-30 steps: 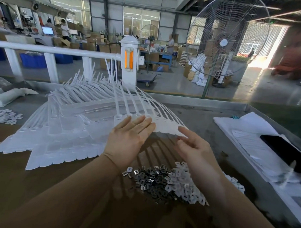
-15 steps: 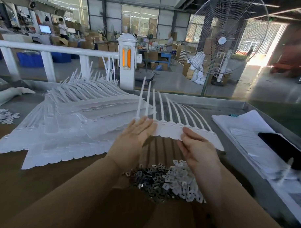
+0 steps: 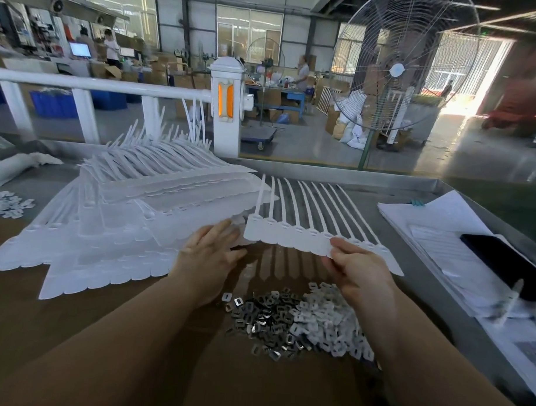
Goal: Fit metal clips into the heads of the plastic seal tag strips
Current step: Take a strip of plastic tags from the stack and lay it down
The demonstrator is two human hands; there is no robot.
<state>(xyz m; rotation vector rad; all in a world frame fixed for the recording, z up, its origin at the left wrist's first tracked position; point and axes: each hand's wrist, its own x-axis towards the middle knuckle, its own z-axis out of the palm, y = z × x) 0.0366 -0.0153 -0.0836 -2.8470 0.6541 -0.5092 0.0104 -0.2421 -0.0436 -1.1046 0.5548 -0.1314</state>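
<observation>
A white strip of joined plastic seal tags point(image 3: 293, 237) hangs just above the table, its thin tails pointing away from me. My right hand point(image 3: 357, 268) pinches its lower edge near the right end. My left hand point(image 3: 211, 255) rests with relaxed fingers on the edge of the big heap of white seal tag strips point(image 3: 133, 204) at the left. Between my forearms lies a pile of small metal clips point(image 3: 265, 318), with a pile of small white plastic pieces point(image 3: 326, 323) beside it on the right.
Papers point(image 3: 441, 236) and a black phone point(image 3: 507, 263) lie at the table's right side. More small white pieces point(image 3: 5, 202) sit at the far left. A metal rim point(image 3: 352, 177) bounds the table's far edge; a white railing point(image 3: 97, 86) and a standing fan point(image 3: 399, 70) stand beyond it.
One strip has been pulled off the heap and moved right, now held by my right hand alone. My left hand let go of it and settled on the heap's edge.
</observation>
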